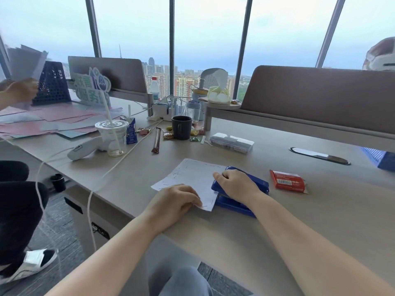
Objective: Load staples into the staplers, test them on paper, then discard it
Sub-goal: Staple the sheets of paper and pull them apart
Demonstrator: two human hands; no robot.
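A: Position of the large blue plastic stapler (245, 196)?

B: Flat on the pale wood-grain worktop (320, 210), a little back from its near edge. The right hand (235, 184) lies on top of it, palm down, fingers curled over the upper arm, closed on it.

A: And the test sheet?

B: The white sheet of paper (192, 178), dotted with small staple marks along its borders, lies flat just left of the stapler. Its right edge runs into the stapler's mouth under the right hand. The left hand (177, 201) rests on the sheet's near corner, fingertips pinched together on the paper edge.

A: Staple supply?

B: A small red cardboard staple box (287, 181) sits right of the stapler, apart from it, not touched.

A: Open room?

B: Bare worktop to the right and toward the near edge. Behind the sheet: a clear plastic case (232, 142), a dark mug (181, 127), a clear lidded cup with straw (112, 135), well apart. A white cord (119, 163) drapes over the left edge.
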